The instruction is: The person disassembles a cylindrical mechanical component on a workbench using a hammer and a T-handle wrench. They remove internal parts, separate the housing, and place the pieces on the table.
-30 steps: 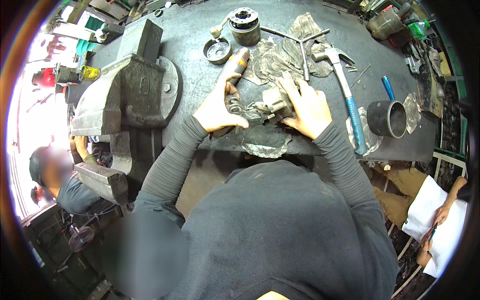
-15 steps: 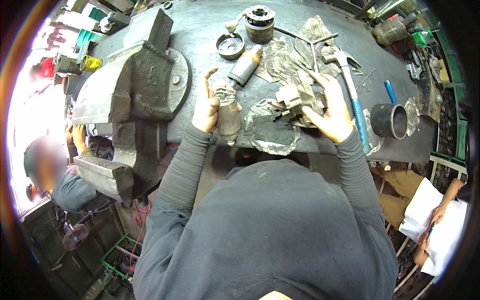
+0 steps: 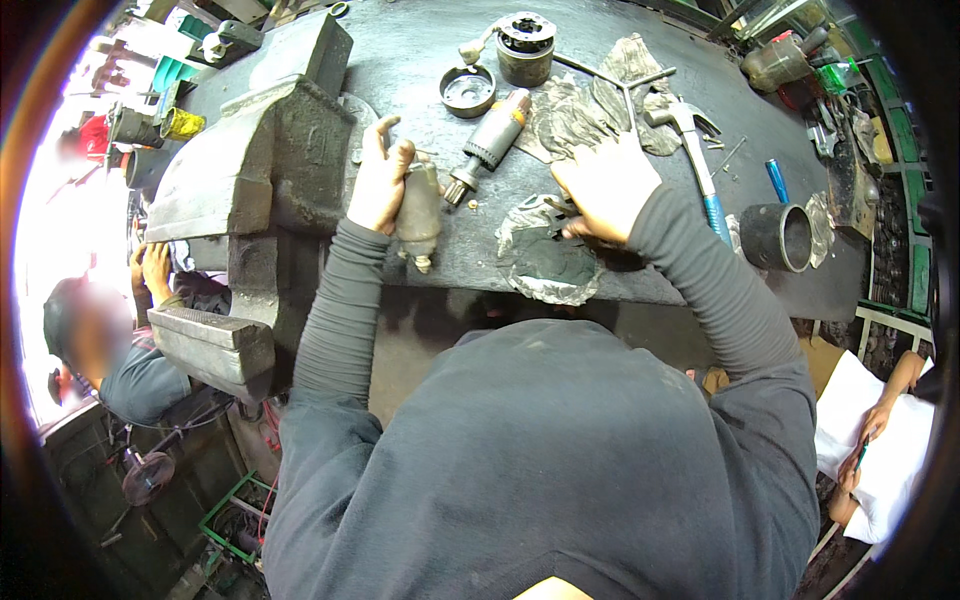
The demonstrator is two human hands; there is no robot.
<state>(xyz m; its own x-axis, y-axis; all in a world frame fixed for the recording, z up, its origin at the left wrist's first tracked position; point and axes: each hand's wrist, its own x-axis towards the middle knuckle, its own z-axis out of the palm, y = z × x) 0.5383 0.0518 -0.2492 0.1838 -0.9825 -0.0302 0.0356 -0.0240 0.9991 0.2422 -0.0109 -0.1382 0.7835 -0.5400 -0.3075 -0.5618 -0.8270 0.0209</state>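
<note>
A grey cylindrical starter solenoid (image 3: 420, 210) sits against the palm of my left hand (image 3: 378, 185). My left forefinger and thumb point up, and the other fingers are largely hidden behind the solenoid. My right hand (image 3: 612, 190) is turned palm down over a grey metal housing, which it almost wholly covers; only a dark edge shows below the palm. Beside that hand lies a crumpled, dirty wrapping (image 3: 545, 245) with dark stuff in it. Between the hands and farther off rests a motor armature (image 3: 490, 140) with a toothed shaft end.
A large bench vise (image 3: 250, 170) fills the left. Beyond the armature stand a round cap (image 3: 467, 92) and a motor body (image 3: 525, 60). Dirty rags (image 3: 570, 115), a three-armed wrench (image 3: 628, 90), a blue-handled hammer (image 3: 697, 150) and a black cylinder (image 3: 778, 238) lie rightward. Two people sit nearby.
My left hand has moved left with the solenoid, uncovering the armature's toothed end. My right hand has rolled palm down and shifted left, hiding the housing that showed before.
</note>
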